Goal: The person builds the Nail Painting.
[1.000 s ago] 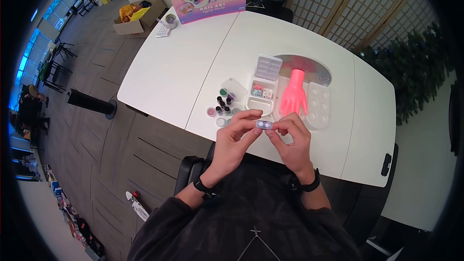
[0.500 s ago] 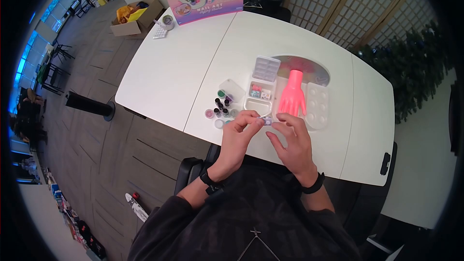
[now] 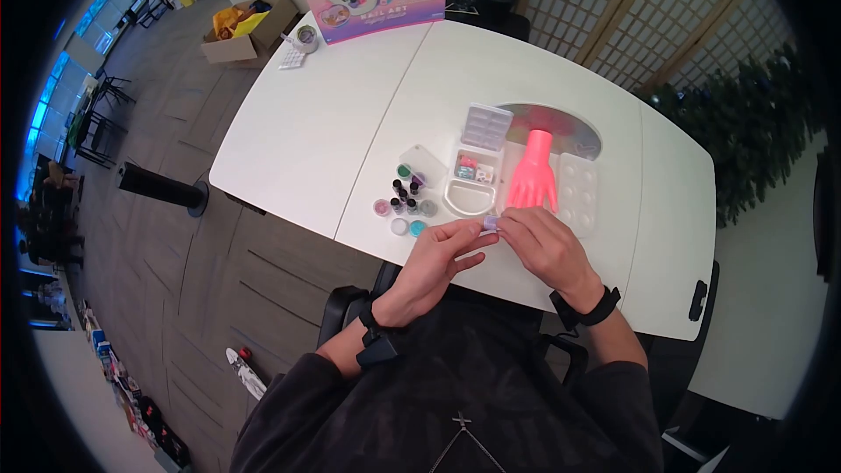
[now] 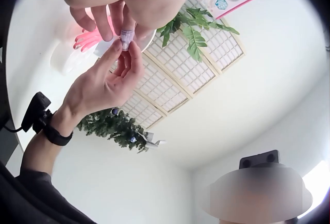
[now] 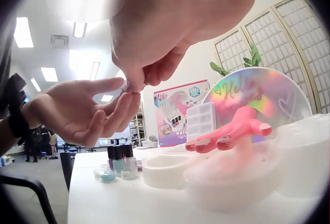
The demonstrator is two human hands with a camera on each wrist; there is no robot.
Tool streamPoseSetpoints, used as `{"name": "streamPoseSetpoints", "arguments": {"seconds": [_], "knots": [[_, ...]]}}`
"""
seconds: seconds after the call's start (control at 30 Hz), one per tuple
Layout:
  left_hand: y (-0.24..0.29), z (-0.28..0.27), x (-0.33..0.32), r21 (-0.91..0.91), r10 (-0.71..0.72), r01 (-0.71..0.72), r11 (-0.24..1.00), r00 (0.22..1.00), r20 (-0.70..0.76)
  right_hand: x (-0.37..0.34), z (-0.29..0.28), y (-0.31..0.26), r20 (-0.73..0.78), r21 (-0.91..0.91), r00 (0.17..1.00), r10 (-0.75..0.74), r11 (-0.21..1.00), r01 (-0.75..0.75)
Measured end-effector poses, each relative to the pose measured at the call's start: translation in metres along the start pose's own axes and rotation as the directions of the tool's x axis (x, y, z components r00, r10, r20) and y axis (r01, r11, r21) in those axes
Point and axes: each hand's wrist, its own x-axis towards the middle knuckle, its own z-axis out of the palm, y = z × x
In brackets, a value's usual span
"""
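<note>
"What have you got, from your remote end?"
"Counter (image 3: 289, 140) below; pink model hand (image 3: 532, 177) just beyond my right hand (image 3: 554, 251), left hand (image 3: 431, 261) opposite"
"And the lavender piece (image 3: 490, 223)?"
"Between them, equally near, both pinching it, long axis seemingly hand to hand; right fingers bent over, left's spare fingers loose"

Passable — white tabletop (image 3: 298, 140) left of bottles (image 3: 405, 196); blocked beyond right hand (image 3: 552, 251) — pink model hand (image 3: 533, 173), dimpled white tray (image 3: 578, 196)
</note>
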Motion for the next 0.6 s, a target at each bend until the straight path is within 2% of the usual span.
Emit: {"name": "streamPoseSetpoints", "arguments": {"seconds": [0.13, 0.2, 0.23, 0.27, 0.3, 0.37, 0.47, 0.53, 0.6], "knots": [[-0.001, -0.002, 0.0, 0.024, 0.057, -0.056, 0.998, 0.998, -0.029, 0.006, 0.002, 0.002, 0.003, 0.096, 0.997, 0.074, 0.993, -0.073], [-0.004, -0.001, 0.001, 0.048, 0.096, -0.095, 0.994, 0.995, -0.028, 0.011, 0.007, 0.009, 0.001, 0.223, 0.972, 0.234, 0.948, -0.228], [-0.008, -0.002, 0.003, 0.113, 0.164, -0.16, 0.981, 0.986, -0.03, 0.016, 0.009, 0.014, 0.002, 0.223, 0.972, 0.236, 0.947, -0.231], [-0.012, -0.004, 0.005, 0.178, 0.229, -0.221, 0.959, 0.973, -0.026, 0.022, 0.011, 0.02, 0.051, 0.221, 0.943, 0.33, 0.917, -0.333], [-0.015, -0.007, 0.008, 0.18, 0.223, -0.216, 0.96, 0.975, -0.02, 0.028, 0.013, 0.028, 0.096, 0.211, 0.902, 0.422, 0.877, -0.433], [-0.022, -0.013, 0.014, 0.476, 0.27, -0.273, 0.836, 0.96, 0.078, 0.039, 0.022, 0.043, 0.07, 0.151, 0.907, 0.415, 0.895, -0.421], [-0.033, -0.015, 0.019, 0.556, 0.278, -0.325, 0.765, 0.945, 0.17, 0.05, 0.043, 0.057, 0.128, 0.055, 0.896, 0.425, 0.899, -0.434], [-0.03, -0.011, 0.015, 0.583, 0.28, -0.337, 0.739, 0.941, 0.189, 0.049, 0.062, 0.065, 0.129, -0.108, 0.945, 0.3, 0.952, -0.288], [-0.029, -0.009, 0.012, 0.613, 0.279, -0.349, 0.709, 0.937, 0.211, 0.049, 0.066, 0.063, 0.127, -0.14, 0.943, 0.308, 0.947, -0.29]]}}
